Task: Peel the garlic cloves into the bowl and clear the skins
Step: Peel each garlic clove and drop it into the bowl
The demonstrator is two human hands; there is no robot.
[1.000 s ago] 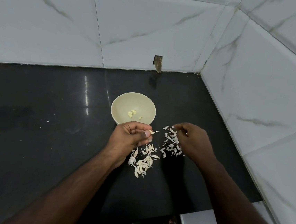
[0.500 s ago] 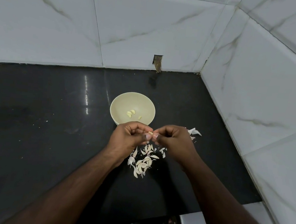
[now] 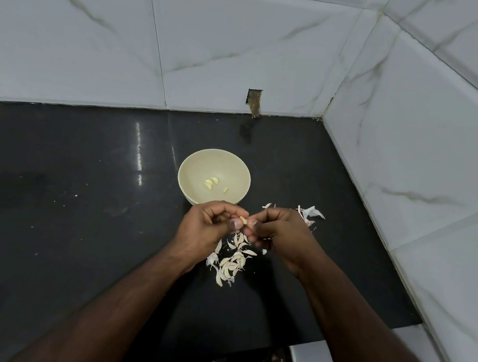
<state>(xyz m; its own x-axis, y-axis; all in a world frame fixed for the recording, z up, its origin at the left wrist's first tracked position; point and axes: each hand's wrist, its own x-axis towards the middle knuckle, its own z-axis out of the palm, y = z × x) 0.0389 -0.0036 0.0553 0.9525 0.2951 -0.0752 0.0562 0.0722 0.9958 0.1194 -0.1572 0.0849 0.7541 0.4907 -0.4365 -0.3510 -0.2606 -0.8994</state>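
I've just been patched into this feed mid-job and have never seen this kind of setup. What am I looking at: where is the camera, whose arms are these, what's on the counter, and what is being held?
There is no machine here: a person works with two bare hands, and the one wide-angle camera sits on their head, looking forward and down. That is why both forearms enter from the bottom edge.

The left hand and right hand meet in the middle, pinching one small garlic clove between their fingertips.

Just beyond them on the black counter stands a pale bowl with a few peeled cloves inside. A pile of pale garlic pieces lies below the hands; whether skins or whole cloves, I cannot tell. Loose papery skins lie beyond the right hand. Marble-look tiled walls close off the corner.
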